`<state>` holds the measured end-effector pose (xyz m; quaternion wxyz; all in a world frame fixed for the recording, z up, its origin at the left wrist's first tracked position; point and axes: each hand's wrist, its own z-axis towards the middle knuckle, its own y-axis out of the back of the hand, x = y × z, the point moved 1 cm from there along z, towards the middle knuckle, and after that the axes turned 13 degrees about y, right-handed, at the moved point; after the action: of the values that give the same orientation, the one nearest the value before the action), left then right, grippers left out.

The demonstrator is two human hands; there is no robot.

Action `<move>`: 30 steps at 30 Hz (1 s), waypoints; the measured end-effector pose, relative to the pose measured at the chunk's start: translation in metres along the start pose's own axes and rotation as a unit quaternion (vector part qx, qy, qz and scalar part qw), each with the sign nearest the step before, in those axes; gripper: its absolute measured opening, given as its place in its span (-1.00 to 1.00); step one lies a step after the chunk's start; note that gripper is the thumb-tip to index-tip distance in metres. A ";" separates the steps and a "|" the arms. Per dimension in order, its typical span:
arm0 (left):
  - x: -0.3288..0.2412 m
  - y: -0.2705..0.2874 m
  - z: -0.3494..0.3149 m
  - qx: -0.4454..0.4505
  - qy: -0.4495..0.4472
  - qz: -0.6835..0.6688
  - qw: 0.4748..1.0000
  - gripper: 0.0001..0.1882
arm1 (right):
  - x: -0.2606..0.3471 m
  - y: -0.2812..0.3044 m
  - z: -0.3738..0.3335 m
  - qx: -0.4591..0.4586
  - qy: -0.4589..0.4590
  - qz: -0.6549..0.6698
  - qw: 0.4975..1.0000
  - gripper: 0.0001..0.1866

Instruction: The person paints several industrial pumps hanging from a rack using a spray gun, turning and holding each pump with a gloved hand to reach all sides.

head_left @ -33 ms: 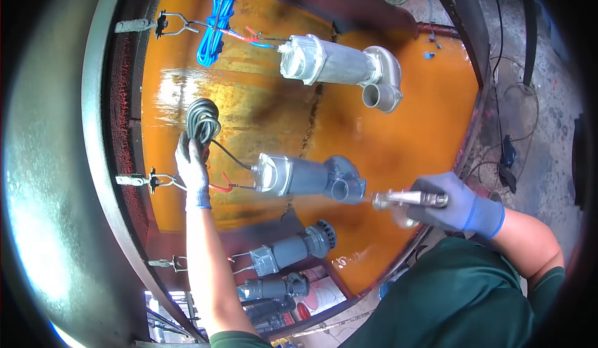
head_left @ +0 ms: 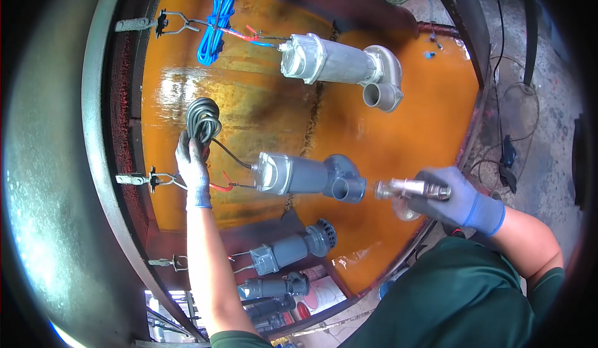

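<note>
My left hand (head_left: pixel 192 164), in a work glove with dark fingers, is closed round the lower end of a coiled dark cable (head_left: pixel 202 116). One strand of it runs to a grey submersible pump (head_left: pixel 303 175), hanging by a red-sleeved wire from a hook (head_left: pixel 163 179). My right hand (head_left: pixel 458 200), gloved too, grips a metal spray gun (head_left: pixel 408 189). Its nozzle points left at the pump's round outlet, a short gap away. The gun's trigger is hidden by my fingers.
A silvery, unpainted-looking pump (head_left: pixel 339 61) hangs farther off, with a blue cable bundle (head_left: pixel 219 21) near its hook. Nearer me hang several grey pumps, one with a slotted end (head_left: pixel 289 253). An orange-coated panel (head_left: pixel 398 136) lies behind. A curved metal rail (head_left: pixel 93 111) edges the left.
The faint spray mist between the gun and the pump has gone. My right hand and the gun have shifted slightly, the nozzle a little farther from the outlet. My left hand stays put.
</note>
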<state>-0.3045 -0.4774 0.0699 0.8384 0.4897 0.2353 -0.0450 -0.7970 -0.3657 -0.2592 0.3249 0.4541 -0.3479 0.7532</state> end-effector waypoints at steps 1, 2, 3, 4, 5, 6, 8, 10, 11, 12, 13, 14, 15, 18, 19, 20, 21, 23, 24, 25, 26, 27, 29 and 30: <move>-0.003 -0.001 -0.003 -0.009 -0.002 0.021 1.000 -0.35 | -0.004 0.000 0.002 -0.072 -0.003 0.018 0.997 -0.80; -0.005 -0.001 -0.007 -0.017 -0.004 0.042 0.999 -0.35 | 0.007 0.003 0.008 -0.088 -0.082 0.050 0.992 -0.81; -0.007 -0.002 -0.012 -0.018 -0.002 0.044 0.999 -0.35 | 0.002 0.002 0.008 -0.086 -0.083 0.051 0.992 -0.81; -0.010 -0.005 -0.014 -0.007 -0.004 0.020 1.000 -0.36 | -0.002 0.001 0.006 -0.058 -0.014 0.032 0.998 -0.80; -0.012 -0.007 -0.015 0.004 -0.007 -0.003 1.000 -0.36 | -0.001 0.000 0.004 -0.031 0.054 0.012 0.998 -0.80; -0.010 -0.007 -0.013 -0.001 -0.041 0.011 0.999 -0.38 | 0.005 0.001 0.002 0.019 0.054 0.002 0.998 -0.78; -0.003 -0.005 -0.013 -0.013 -0.058 0.001 0.998 -0.40 | 0.002 -0.001 0.000 0.022 0.027 -0.013 0.999 -0.77; -0.007 -0.003 -0.020 -0.003 -0.043 -0.010 0.999 -0.42 | -0.003 -0.002 0.002 -0.046 -0.024 0.016 0.999 -0.78; -0.001 -0.002 -0.018 -0.006 -0.061 0.008 0.998 -0.43 | -0.007 -0.001 0.003 -0.091 -0.052 0.049 0.993 -0.79; 0.001 -0.001 -0.019 -0.002 -0.062 0.008 0.998 -0.43 | -0.008 -0.001 0.003 -0.091 -0.056 0.053 0.993 -0.79; 0.001 -0.001 -0.020 0.003 -0.064 0.007 0.998 -0.43 | -0.007 0.000 0.002 -0.093 -0.060 0.056 0.992 -0.78; 0.002 -0.001 -0.021 0.014 -0.052 -0.022 0.998 -0.42 | -0.008 -0.002 0.000 -0.044 -0.035 0.012 0.998 -0.77; 0.002 0.000 -0.024 0.025 -0.040 -0.052 0.998 -0.41 | -0.009 -0.004 -0.003 0.005 -0.010 -0.032 0.999 -0.76; 0.001 0.004 -0.029 0.003 -0.095 0.016 0.995 -0.44 | -0.012 -0.008 -0.005 -0.021 -0.043 0.006 0.999 -0.72; -0.001 0.005 -0.029 0.006 -0.107 0.024 0.994 -0.44 | -0.013 -0.008 -0.005 -0.068 -0.092 0.030 0.993 -0.71; -0.002 0.004 -0.030 0.007 -0.107 0.023 0.994 -0.44 | -0.027 -0.006 -0.008 -0.098 -0.066 0.011 0.993 -0.70; -0.003 0.002 -0.031 0.006 -0.102 0.017 0.995 -0.45 | -0.034 -0.008 -0.012 -0.098 -0.066 0.011 0.993 -0.70; -0.002 0.002 -0.032 0.010 -0.114 0.033 0.993 -0.45 | -0.040 -0.013 -0.017 -0.069 -0.061 0.004 0.996 -0.70; -0.001 0.003 -0.034 0.017 -0.097 0.003 0.995 -0.44 | -0.034 -0.010 -0.019 0.004 -0.039 -0.033 0.999 -0.71; -0.002 0.003 -0.038 0.024 -0.078 -0.027 0.996 -0.44 | -0.033 -0.012 -0.022 0.026 -0.025 -0.032 0.999 -0.72; 0.000 0.005 -0.037 0.026 -0.093 -0.020 0.995 -0.43 | -0.032 -0.012 -0.021 0.013 -0.050 -0.030 0.998 -0.73; 0.001 0.003 -0.036 0.032 -0.070 -0.065 0.995 -0.43 | -0.031 -0.013 -0.019 0.000 -0.074 -0.029 0.997 -0.74; -0.003 0.004 -0.037 0.037 -0.084 -0.023 0.996 -0.43 | -0.048 -0.014 -0.019 -0.102 -0.097 0.009 0.990 -0.74; -0.003 0.002 -0.036 0.037 -0.078 -0.062 0.994 -0.43 | -0.048 -0.012 -0.018 -0.111 -0.135 0.067 0.982 -0.73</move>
<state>-0.3190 -0.4463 0.0575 0.8310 0.5000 0.1974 -0.1431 -0.7776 -0.3524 -0.3066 0.2719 0.4880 -0.4994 0.6621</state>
